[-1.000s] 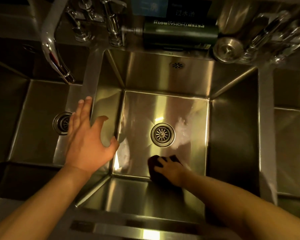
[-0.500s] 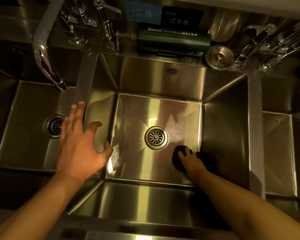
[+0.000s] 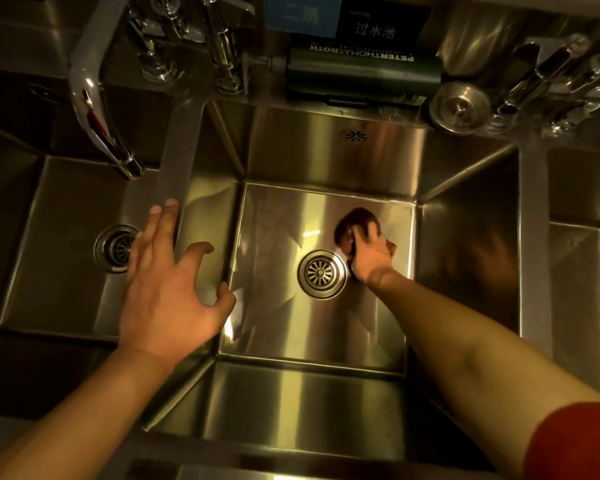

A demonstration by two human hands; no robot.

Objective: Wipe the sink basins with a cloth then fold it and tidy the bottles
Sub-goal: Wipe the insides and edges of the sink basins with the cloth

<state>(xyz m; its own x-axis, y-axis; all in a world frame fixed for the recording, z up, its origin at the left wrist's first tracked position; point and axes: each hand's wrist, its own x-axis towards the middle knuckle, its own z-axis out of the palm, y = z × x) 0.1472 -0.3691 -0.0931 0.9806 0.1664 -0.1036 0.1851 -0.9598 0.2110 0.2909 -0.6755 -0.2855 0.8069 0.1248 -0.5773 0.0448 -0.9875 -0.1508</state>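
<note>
Right hand point(image 3: 369, 254) presses dark cloth point(image 3: 352, 225) at drain's point(image 3: 322, 274) one o'clock, left hand point(image 3: 168, 285) splayed bracing on divider point(image 3: 181, 140); I'd overlap strokes into corners.

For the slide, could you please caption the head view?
Right hand presses a dark cloth on the middle basin floor beside the drain; left hand rests on the divider.

A commercial kitchen: 3 steel sink basins point(image 3: 326, 161), faucets point(image 3: 94, 109), labelled signs point(image 3: 378, 26).
</note>
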